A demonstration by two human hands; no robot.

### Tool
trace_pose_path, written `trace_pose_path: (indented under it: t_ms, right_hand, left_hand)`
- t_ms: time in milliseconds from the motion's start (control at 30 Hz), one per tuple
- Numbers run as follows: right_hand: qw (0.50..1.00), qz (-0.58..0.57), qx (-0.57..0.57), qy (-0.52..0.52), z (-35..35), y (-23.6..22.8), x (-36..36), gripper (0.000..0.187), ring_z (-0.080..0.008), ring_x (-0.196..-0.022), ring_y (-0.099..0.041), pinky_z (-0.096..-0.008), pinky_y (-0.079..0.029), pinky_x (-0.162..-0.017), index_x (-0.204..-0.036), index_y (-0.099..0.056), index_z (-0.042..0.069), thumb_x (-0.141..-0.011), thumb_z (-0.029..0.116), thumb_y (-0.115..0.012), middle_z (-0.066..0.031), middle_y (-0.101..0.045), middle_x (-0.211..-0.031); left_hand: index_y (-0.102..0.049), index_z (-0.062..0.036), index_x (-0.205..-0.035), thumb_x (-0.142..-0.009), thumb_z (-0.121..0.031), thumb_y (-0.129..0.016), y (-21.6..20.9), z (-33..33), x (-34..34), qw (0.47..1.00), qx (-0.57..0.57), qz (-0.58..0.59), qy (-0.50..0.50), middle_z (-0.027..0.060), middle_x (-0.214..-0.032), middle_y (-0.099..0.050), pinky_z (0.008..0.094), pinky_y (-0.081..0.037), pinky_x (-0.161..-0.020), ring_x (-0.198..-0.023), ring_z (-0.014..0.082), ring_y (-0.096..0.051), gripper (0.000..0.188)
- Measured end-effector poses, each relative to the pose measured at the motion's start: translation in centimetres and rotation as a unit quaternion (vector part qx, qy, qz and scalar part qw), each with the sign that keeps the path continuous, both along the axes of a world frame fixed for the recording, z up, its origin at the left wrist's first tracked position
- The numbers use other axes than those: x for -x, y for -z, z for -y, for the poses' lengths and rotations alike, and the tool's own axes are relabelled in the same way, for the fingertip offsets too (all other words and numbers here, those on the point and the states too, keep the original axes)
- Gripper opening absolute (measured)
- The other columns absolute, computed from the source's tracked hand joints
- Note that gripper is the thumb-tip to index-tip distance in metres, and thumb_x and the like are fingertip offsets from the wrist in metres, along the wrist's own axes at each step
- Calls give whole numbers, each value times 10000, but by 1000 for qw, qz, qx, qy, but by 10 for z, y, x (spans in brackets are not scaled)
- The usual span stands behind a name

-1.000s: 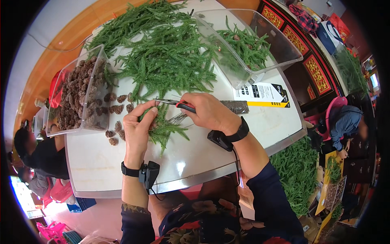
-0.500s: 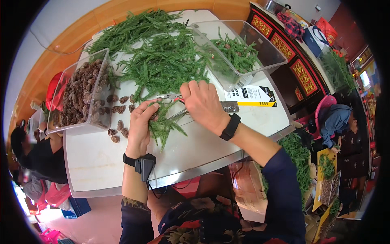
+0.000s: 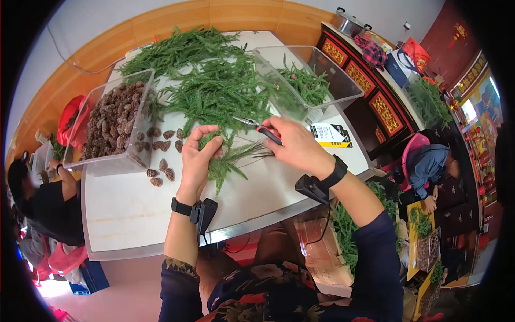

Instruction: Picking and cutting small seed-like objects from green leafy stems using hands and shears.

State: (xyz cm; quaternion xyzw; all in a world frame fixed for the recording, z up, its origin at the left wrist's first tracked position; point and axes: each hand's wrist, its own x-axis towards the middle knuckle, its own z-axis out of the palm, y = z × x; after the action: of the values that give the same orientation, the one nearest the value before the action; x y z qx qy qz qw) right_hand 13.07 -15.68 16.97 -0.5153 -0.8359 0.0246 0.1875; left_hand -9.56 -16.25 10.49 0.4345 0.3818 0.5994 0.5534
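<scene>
My left hand is closed, thumb against fingers, on a green artificial pine sprig whose fronds hang below it. My right hand grips long-nose pliers with red and black handles. Their metal jaws point left, over the greenery and apart from my left fingers. Thin dark stems run from the sprig toward my right hand; whether its lower fingers hold them cannot be made out. Several loose pine cones lie on the white table, left of my left hand.
A clear bin heaped with pine cones stands at left. Green sprigs cover the table's far part. Another clear bin with sprigs is at far right, near a yellow and white card. Other people sit at both sides.
The pliers have drawn back rightward from my left fingers, and their jaws now tilt up-left. My right hand has shifted right. The left hand still pinches the sprig. The whole view has shifted slightly.
</scene>
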Motion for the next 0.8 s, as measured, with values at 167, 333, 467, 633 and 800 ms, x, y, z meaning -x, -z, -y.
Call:
trace_pose_path:
  t_ms: [167,333,467,633,800]
  right_hand:
    - [945,-147,291,-37,11,-17,3,367,-154,-819,-548,-292,-443,-758,-1201,-567,66,-894,243,-661,-58,-595,-870]
    - [932,-153,322,-72,16,-28,1,373,-154,-840,-557,-298,-451,-786,-1214,-564,62,-905,250,-654,-62,-614,-896]
    - [932,-117,329,-94,12,-27,-4,367,-166,-889,-573,-308,-454,-840,-1214,-565,62,-909,249,-648,-71,-634,-958]
    - [926,-119,345,-102,5,-17,-7,387,-176,-953,-577,-312,-446,-894,-1235,-559,58,-911,250,-645,-82,-637,-1034]
    - [904,-134,382,-137,-4,-6,-16,431,-211,-1010,-583,-323,-440,-925,-1266,-546,44,-903,256,-641,-117,-635,-1110]
  left_hand:
    - [-605,-50,-1090,-873,-43,-634,-15,18,3,999,-42,-2,12,-6,-920,-604,203,-410,-638,-705,57,-513,220]
    - [-609,-49,-1080,-863,-38,-636,-15,20,3,997,-63,-15,37,-14,-985,-609,195,-413,-660,-741,52,-515,219]
    - [-617,-49,-1063,-861,-46,-635,-7,14,0,996,-61,-14,58,-21,-952,-600,194,-408,-657,-734,48,-508,203]
    - [-623,-53,-1049,-862,-55,-629,-2,12,-1,996,-43,-14,71,-35,-894,-582,193,-401,-654,-722,45,-499,187]
    - [-628,-58,-1026,-861,-58,-627,3,6,-8,997,-35,-26,62,-45,-844,-573,187,-392,-646,-707,37,-492,165]
